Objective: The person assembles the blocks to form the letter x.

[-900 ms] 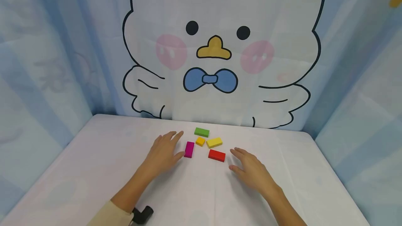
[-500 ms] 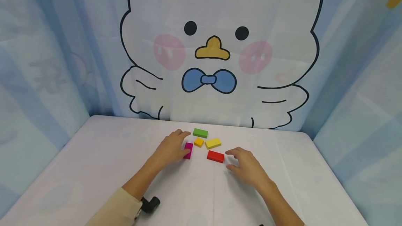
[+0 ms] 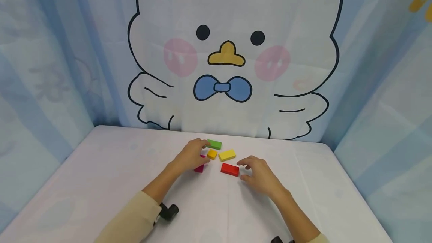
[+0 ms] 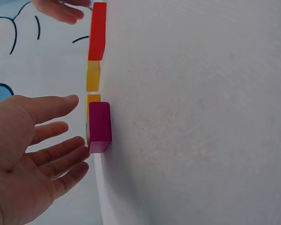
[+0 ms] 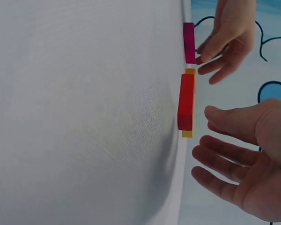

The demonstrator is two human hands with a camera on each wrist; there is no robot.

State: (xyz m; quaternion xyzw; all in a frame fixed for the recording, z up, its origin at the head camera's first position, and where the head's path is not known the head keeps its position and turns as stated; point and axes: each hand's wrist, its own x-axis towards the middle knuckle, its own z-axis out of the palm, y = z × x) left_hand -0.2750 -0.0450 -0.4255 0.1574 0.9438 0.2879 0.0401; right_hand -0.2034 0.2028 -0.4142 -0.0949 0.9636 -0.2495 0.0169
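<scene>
My left hand (image 3: 191, 155) hovers over the magenta block (image 3: 199, 169) and partly covers it in the head view. In the left wrist view its fingers are spread and loosely bent, and a gap shows between the thumb and the magenta block (image 4: 99, 123). Just right of the red block (image 3: 230, 169) is my right hand (image 3: 260, 177), thumb and fingers apart. The right wrist view shows nothing in that hand, with the red block (image 5: 186, 101) beyond the fingertips. A green block (image 3: 215, 144), a small orange block (image 3: 212, 154) and a yellow block (image 3: 227, 155) lie between the hands.
The blocks lie on a table (image 3: 111, 168) with a pale cloth, near its back edge. Behind hangs a curtain (image 3: 226, 115) with a cartoon chick. Blue-and-white curtains (image 3: 44, 85) flank both sides. A black device (image 3: 168, 212) sits at the left wrist.
My left hand has moved right and now hovers over the magenta block. The right hand has shifted slightly left toward the red block, fingers a little more bent. The blocks appear unmoved.
</scene>
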